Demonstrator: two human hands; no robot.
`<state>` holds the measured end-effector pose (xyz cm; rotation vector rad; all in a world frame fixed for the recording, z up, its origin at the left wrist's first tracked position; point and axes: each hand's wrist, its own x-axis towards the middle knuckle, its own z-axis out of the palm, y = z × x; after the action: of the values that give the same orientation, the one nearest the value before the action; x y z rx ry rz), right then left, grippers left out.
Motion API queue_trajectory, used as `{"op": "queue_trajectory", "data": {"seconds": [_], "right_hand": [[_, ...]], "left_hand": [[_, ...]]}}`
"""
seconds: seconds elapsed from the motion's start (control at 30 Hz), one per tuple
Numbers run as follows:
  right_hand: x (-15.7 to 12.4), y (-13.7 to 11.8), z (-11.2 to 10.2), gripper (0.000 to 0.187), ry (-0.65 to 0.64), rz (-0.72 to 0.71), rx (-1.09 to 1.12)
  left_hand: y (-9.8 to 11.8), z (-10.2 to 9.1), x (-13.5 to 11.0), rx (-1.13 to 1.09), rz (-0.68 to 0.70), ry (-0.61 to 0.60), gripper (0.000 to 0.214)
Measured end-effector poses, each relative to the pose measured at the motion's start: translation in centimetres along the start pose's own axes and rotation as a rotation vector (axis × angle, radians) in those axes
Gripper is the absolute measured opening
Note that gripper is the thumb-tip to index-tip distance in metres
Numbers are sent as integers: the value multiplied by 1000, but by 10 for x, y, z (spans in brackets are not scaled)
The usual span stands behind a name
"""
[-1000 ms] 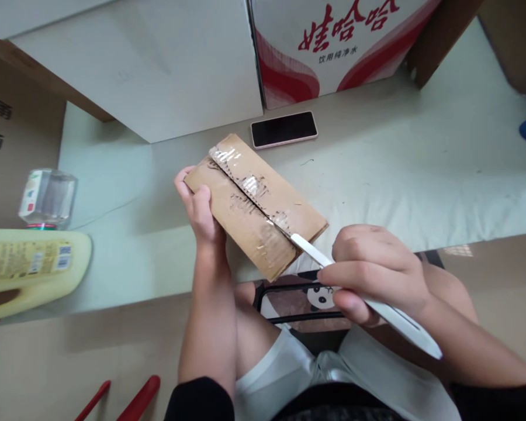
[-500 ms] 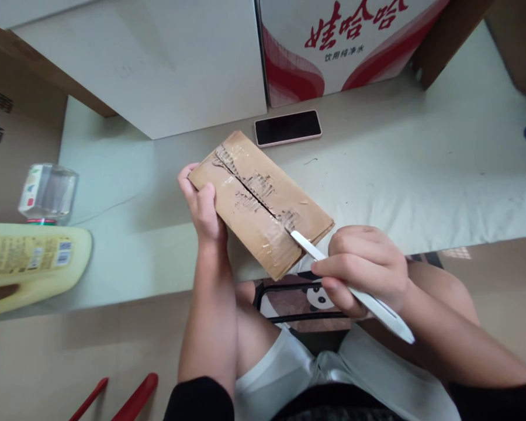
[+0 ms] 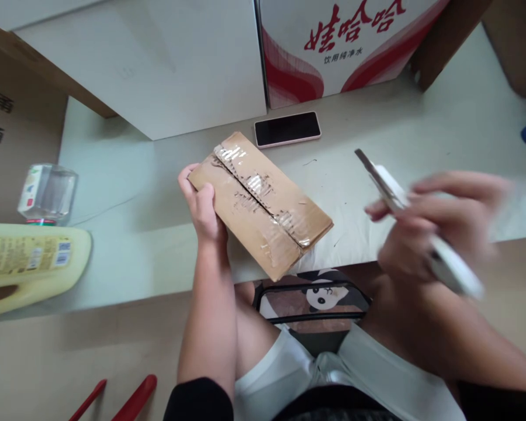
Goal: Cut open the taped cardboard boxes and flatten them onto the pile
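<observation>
Head view: you have a cardboard box slantwise at the near edge of the bench, its taped face up; whether it rests on the bench or is held just above, you cannot tell. A dark slit runs along the middle seam, with shiny tape and scuffed, torn card beside it. Both flaps lie flat, so the box appears cut along the seam but not opened out. Your left hand is clamped on the box's left end, thumb on top, forearm reaching straight forward. Your right hand, blurred, is closed around a knife, well apart from the box, the bared blade pointing forward and to the left.
</observation>
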<state>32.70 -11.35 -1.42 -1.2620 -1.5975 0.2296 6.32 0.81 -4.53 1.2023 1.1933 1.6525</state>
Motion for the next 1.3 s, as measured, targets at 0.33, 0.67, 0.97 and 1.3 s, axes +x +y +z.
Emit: {"op": "queue_trajectory", "data": {"seconds": [0.33, 0.67, 0.97, 1.3], "right_hand": [[0, 67, 38, 57, -512, 418, -509], [-1, 54, 44, 34, -459, 176, -362], [-1, 49, 46, 26, -494, 123, -157], [-2, 39, 48, 27, -601, 132, -12]], "left_hand": [[0, -2, 1, 15, 5, 21, 48], [6, -18, 7, 397, 236, -105, 17], [32, -22, -1, 340, 9, -328, 37], [46, -22, 4, 273, -135, -296, 43]]}}
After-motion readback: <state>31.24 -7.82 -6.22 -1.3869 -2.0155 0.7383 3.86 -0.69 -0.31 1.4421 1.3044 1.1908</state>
